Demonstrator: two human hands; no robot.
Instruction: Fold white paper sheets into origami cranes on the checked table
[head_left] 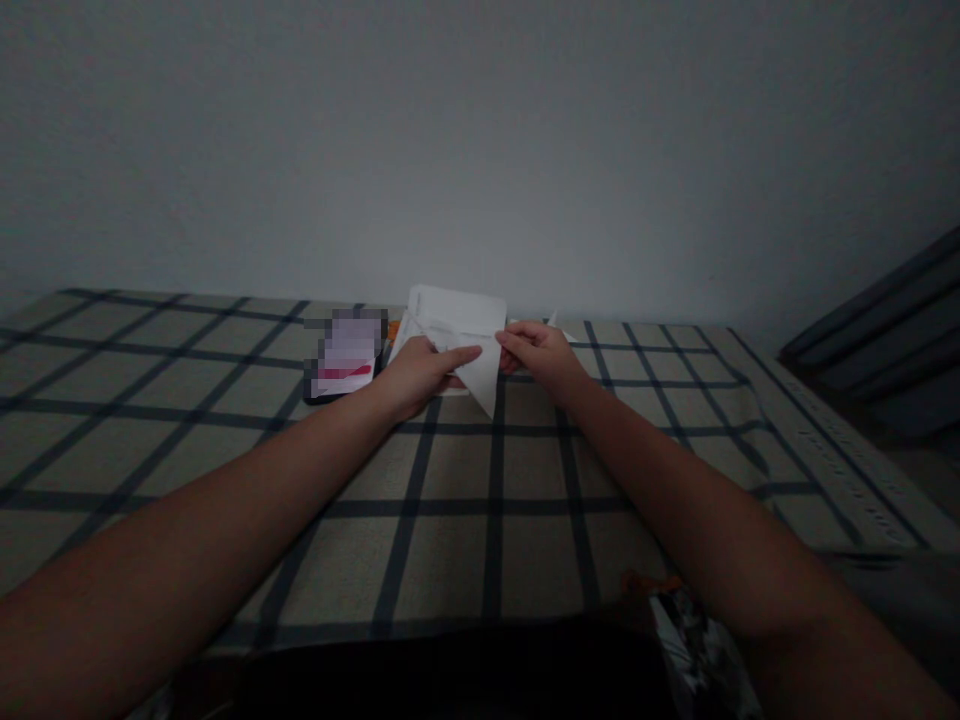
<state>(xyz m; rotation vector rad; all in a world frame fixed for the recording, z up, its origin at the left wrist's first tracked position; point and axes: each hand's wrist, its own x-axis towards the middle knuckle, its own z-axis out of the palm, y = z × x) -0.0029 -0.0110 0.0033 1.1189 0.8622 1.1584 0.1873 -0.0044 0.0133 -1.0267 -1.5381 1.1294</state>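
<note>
A piece of white paper (480,378) with a pointed lower corner is held up between my two hands over the table. My left hand (421,375) pinches it from the left, thumb on top and fingers underneath. On the other side, my right hand (541,352) grips the paper's right edge between thumb and fingertips. Behind the held piece lies a larger white stack or pad of paper (457,303), partly covered by my hands. Another small white pointed piece of paper (555,322) shows just beyond my right hand.
A phone (346,355) with a lit, blurred screen lies left of my left hand, beside a small orange thing (393,330). A checked cloth (457,510) covers the table, which meets a plain wall (480,150). Dark folded fabric (885,340) is at the right.
</note>
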